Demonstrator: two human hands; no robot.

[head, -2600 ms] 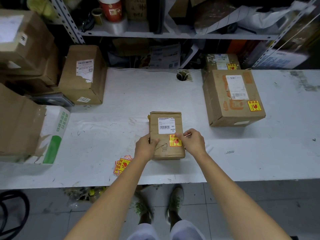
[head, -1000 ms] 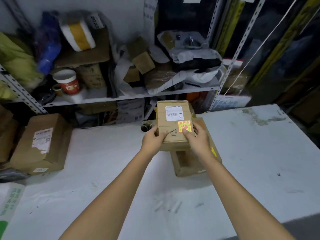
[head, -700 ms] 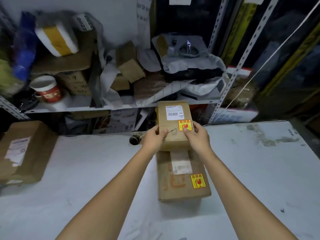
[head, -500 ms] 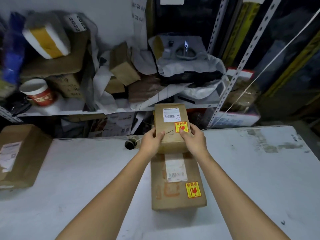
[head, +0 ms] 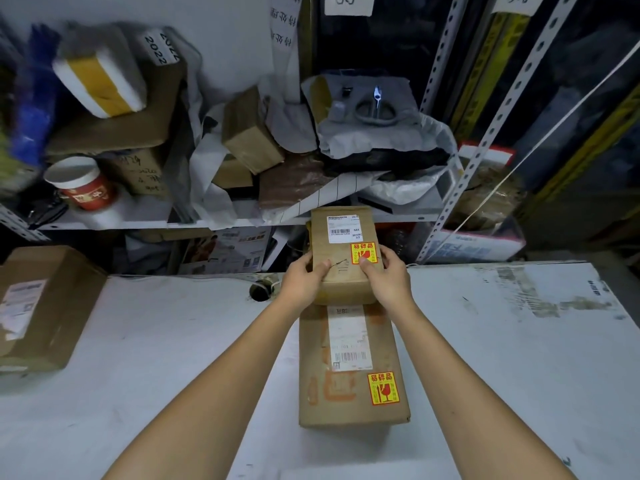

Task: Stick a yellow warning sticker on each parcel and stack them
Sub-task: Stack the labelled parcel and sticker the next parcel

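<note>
I hold a small brown parcel [head: 343, 251] with both hands above the far end of a larger brown parcel [head: 349, 368] lying on the white table [head: 166, 358]. My left hand [head: 304, 282] grips its left edge, my right hand [head: 388, 275] its right edge, thumbs on top. The small parcel carries a white label and a yellow warning sticker [head: 362, 252], partly under my right thumb. The larger parcel also shows a yellow warning sticker [head: 383, 388] near its front right corner. Whether the small parcel touches what lies beneath it is unclear.
Another brown box [head: 41, 310] with a white label sits at the table's left edge. A cable hole [head: 259, 292] opens in the table near my left hand. Behind the table a metal shelf [head: 166, 221] holds cluttered packages, a red cup [head: 83, 185] and bags.
Both hands lifted the small stickered parcel off the table's front and carried it back and right, over the far end of the larger parcel. In the last half second it has barely moved.
</note>
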